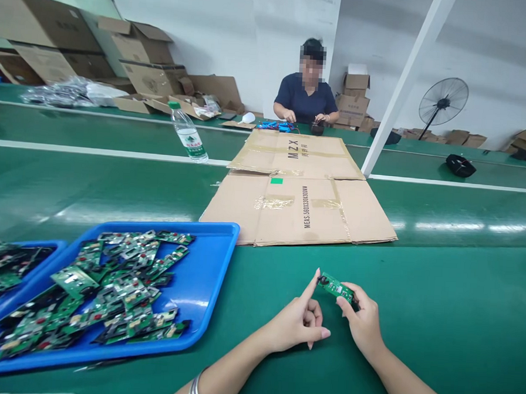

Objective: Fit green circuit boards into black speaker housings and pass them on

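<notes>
A small green circuit board (334, 286) is pinched at its right end between the thumb and fingers of my right hand (364, 326). My left hand (300, 323) is just left of it, index finger stretched out with its tip at the board's left end. The thumb of that hand points right, apart from the index finger, while the other fingers curl in; nothing shows between them. A blue tray (214, 294) at the left holds several similar boards in a loose pile (126, 290).
Another blue tray (60, 248) of boards is at the far left. Flattened cardboard (289, 210) lies ahead, with a bottle (189, 135) left of it. A white post (405, 87) rises behind it. Across the green tables (461, 290), a person (306, 99) sits handling small parts.
</notes>
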The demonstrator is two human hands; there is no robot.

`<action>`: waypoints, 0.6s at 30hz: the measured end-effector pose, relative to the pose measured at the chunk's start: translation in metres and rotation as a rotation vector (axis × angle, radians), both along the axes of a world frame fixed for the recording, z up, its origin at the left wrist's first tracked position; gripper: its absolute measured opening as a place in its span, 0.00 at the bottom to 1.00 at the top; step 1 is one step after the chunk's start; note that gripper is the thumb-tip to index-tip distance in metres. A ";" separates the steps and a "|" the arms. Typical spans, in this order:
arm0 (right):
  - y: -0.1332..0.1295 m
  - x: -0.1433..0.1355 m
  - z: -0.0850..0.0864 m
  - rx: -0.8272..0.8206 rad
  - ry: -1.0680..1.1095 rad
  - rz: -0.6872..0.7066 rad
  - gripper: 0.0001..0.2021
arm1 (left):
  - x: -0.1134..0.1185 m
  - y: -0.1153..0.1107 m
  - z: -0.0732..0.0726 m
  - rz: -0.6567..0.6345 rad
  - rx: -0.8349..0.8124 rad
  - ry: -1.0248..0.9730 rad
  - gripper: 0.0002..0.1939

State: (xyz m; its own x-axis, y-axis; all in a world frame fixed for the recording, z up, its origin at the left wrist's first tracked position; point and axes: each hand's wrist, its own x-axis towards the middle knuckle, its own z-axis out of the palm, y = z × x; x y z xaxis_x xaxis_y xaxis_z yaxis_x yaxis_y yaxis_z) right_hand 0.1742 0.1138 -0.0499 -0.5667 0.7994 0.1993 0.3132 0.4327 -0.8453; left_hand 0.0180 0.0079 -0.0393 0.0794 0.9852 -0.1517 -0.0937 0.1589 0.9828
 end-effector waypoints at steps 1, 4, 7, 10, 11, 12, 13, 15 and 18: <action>0.001 0.000 0.000 -0.025 0.003 -0.037 0.17 | 0.000 0.000 0.001 0.000 -0.005 -0.006 0.56; 0.003 -0.001 0.000 -0.072 0.025 -0.083 0.19 | 0.000 0.000 0.001 0.004 -0.009 -0.040 0.56; 0.003 -0.002 0.001 -0.109 0.049 -0.049 0.18 | -0.001 0.000 0.001 0.005 -0.015 -0.101 0.55; 0.002 -0.004 0.001 -0.147 0.094 -0.007 0.16 | -0.004 0.001 0.002 -0.012 -0.016 -0.235 0.56; 0.002 -0.004 0.001 -0.157 0.110 0.009 0.15 | -0.006 0.002 0.002 -0.018 -0.011 -0.286 0.57; 0.001 -0.004 0.000 -0.163 0.122 0.025 0.14 | -0.007 0.002 0.002 -0.023 -0.004 -0.334 0.57; 0.001 -0.005 0.000 -0.166 0.127 0.040 0.13 | -0.008 0.003 0.002 -0.026 0.004 -0.376 0.57; 0.000 -0.005 0.000 -0.156 0.122 0.064 0.11 | -0.009 0.003 0.004 -0.032 0.022 -0.441 0.57; -0.002 -0.005 0.001 -0.098 0.086 0.080 0.08 | -0.008 0.003 0.007 -0.033 0.052 -0.518 0.57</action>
State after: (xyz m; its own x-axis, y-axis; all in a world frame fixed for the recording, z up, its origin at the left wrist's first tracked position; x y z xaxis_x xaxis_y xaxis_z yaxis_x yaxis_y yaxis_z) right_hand 0.1691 0.1122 -0.0487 -0.6132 0.7707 0.1733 0.2055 0.3674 -0.9071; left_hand 0.0099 0.0113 -0.0327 0.1626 0.9860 -0.0354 -0.5657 0.1226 0.8154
